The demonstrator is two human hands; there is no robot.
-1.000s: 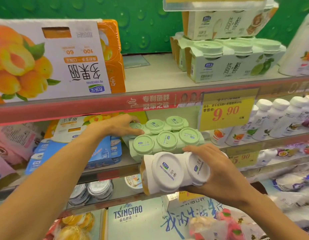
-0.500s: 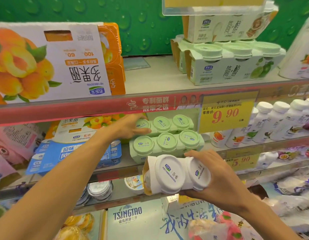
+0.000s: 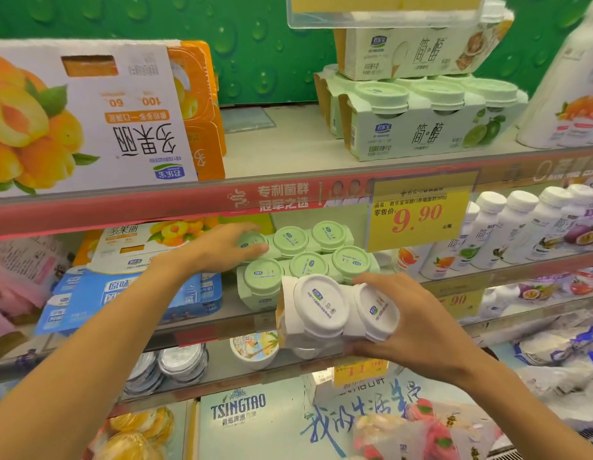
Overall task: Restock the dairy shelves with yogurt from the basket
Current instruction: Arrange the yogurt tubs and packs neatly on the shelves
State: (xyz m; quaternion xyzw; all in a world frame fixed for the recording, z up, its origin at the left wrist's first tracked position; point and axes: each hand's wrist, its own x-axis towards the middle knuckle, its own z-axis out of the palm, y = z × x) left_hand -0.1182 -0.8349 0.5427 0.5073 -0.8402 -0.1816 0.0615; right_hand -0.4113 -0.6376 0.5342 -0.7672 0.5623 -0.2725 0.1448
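Dairy shelves (image 3: 288, 200): tiered unit filling the frame, red price rail across the middle.
Peach yogurt carton (image 3: 82, 117): upper left, large, printed upside down.
Lime multipack (image 3: 431, 127): upper right, on the top tier, a white pack stacked above it.
Green-lid yogurt packs (image 3: 308, 257): centre, middle tier, two rows of three, already shelved.
White-lid yogurt pack (image 3: 331, 310): centre, just below and in front of the green packs, tipped with its lids toward the camera, not yet on the shelf.
Price tag (image 3: 421, 215): centre right, yellow, reads 9.90.
Left hand (image 3: 222, 249): centre left, fingers fairly straight, resting on the leftmost lid of the rear green row, apparently steadying or shifting it.
Right hand (image 3: 411, 320): centre right, fingers curled round the white-lid pack.

Progress: judged midway. Some stock placed; the held pack awaits placing. The basket is not visible, so the remaining quantity is unknown.
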